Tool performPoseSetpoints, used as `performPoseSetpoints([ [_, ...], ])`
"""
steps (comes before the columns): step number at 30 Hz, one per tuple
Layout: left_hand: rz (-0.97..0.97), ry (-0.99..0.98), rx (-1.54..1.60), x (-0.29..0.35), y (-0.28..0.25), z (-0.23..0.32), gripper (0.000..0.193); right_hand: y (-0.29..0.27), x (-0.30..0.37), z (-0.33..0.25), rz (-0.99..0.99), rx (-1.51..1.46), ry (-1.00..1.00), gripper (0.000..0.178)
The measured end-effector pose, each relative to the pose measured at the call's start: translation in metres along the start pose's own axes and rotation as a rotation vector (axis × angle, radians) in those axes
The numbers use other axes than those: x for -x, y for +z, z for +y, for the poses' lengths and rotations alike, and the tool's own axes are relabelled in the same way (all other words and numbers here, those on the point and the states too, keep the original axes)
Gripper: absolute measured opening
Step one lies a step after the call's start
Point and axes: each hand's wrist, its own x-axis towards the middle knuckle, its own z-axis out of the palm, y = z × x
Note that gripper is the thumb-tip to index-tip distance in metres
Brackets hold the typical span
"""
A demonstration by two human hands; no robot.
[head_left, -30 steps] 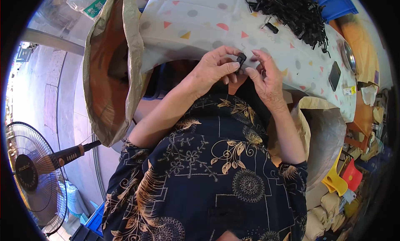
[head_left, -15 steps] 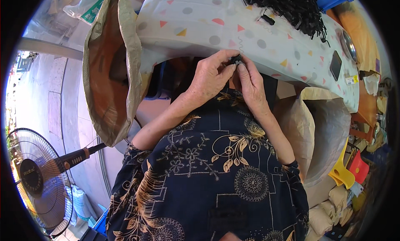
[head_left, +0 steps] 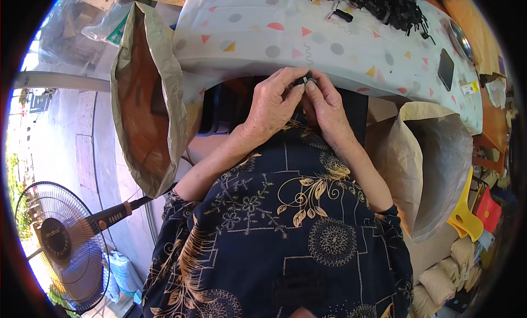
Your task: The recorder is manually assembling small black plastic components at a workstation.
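Observation:
Both my hands meet at the table's near edge around a small black part (head_left: 301, 81), mostly hidden by the fingertips. My left hand (head_left: 274, 98) pinches it between thumb and fingers. On its other side, my right hand (head_left: 326, 101) grips it too, thumb tip close to the left thumb. A small pale bit shows between the thumbs. Farther off on the table, a heap of black parts (head_left: 379, 7) spreads out, and a single black piece (head_left: 343, 15) lies apart from it. What exact kind these parts are, I cannot make out.
A patterned cloth covers the table (head_left: 252, 32). An open tan sack (head_left: 178, 93) stands at left, another sack (head_left: 409, 159) at right. A phone (head_left: 446, 70) and a metal bowl (head_left: 460, 40) sit at the table's right. A fan (head_left: 60, 244) stands at lower left; yellow plastic (head_left: 466, 213) is at right.
The view has shifted slightly, so the fan and sacks sit a little differently. Both hands stay together on the small black part, with only slight finger movement.

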Motion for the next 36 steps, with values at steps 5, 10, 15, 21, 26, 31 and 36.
performPoseSetpoints([
  [5, -0.023, 0.075, -0.125, -0.003, 0.001, -0.001, 0.029, -0.005, -0.003, 0.002, -0.003, -0.139, 0.113, 0.028],
  [10, -0.04, 0.089, -0.28, -0.004, 0.0, -0.008, 0.025, -0.01, -0.01, 0.013, -0.063, -0.079, 0.126, 0.028],
  [15, 0.03, -0.147, 0.177, -0.005, -0.01, -0.005, 0.029, -0.01, -0.011, 0.019, -0.009, 0.027, -0.071, 0.028],
  [21, -0.029, -0.389, 0.846, 0.001, -0.033, -0.002, 0.033, -0.012, -0.006, -0.001, -0.058, -0.073, -0.168, 0.014],
  [26, -0.168, -0.41, 0.993, 0.007, -0.034, -0.006, 0.035, -0.01, -0.015, -0.007, -0.103, -0.062, -0.078, 0.014],
  [31, -0.23, -0.402, 0.86, 0.008, -0.034, 0.0, 0.032, -0.017, -0.022, 0.004, -0.191, -0.12, 0.008, 0.016],
  [36, -0.271, -0.322, 0.469, 0.01, -0.028, 0.002, 0.036, -0.021, -0.018, 0.004, -0.201, 0.038, 0.026, 0.014],
])
